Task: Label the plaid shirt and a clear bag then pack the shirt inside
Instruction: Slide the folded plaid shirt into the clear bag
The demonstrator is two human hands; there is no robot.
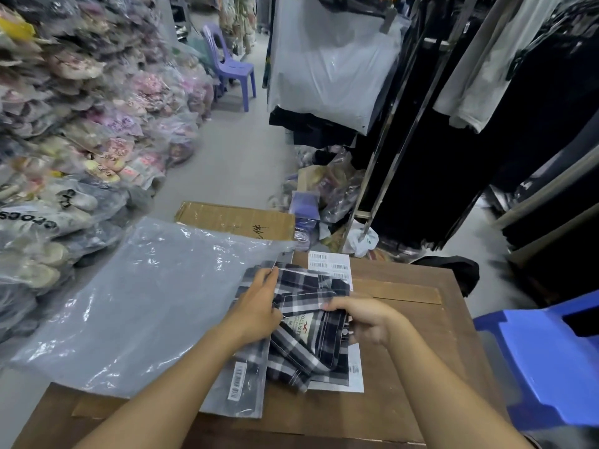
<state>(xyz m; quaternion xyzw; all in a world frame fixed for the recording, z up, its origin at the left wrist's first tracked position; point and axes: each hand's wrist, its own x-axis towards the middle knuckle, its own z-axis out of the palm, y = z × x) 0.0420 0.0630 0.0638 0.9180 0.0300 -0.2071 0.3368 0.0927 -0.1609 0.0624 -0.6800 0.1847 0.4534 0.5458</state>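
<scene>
Table (405,322): brown wooden top; far edge runs behind the label sheets, right edge falls off toward a blue plastic stool (551,361). Right half of the top is bare, as is the near strip in front of the shirt.
Left edge: the clear bag (136,306) overhangs it well past the table, out over grey floor.
Beyond far edge: a flattened cardboard box (236,220) on the floor, just behind the bag's far end.
Left side: wall of bagged shoes (64,124), stacked high, near the bag's overhanging end.
Right side: clothes rack (405,124) with dark garments hanging; clutter of bags at its foot.
Open floor: grey aisle between shoe stacks and rack, leading back to a purple chair (231,68).
Plaid shirt (308,335): dark and white check, folded, mid-table; neck label showing, face up. Its left part sits at the bag's mouth; how far inside is unclear.
Label sheets (330,264): white barcode stickers, one sheet at the far edge, another under the shirt's near right corner.
Bag sticker (236,382): barcode label on the bag's near corner.
Left hand (256,306): on the bag's opening edge at the shirt's left side, fingers pinching the plastic.
Right hand (363,319): gripping the shirt's right side near the collar, fingers curled over the fabric.
</scene>
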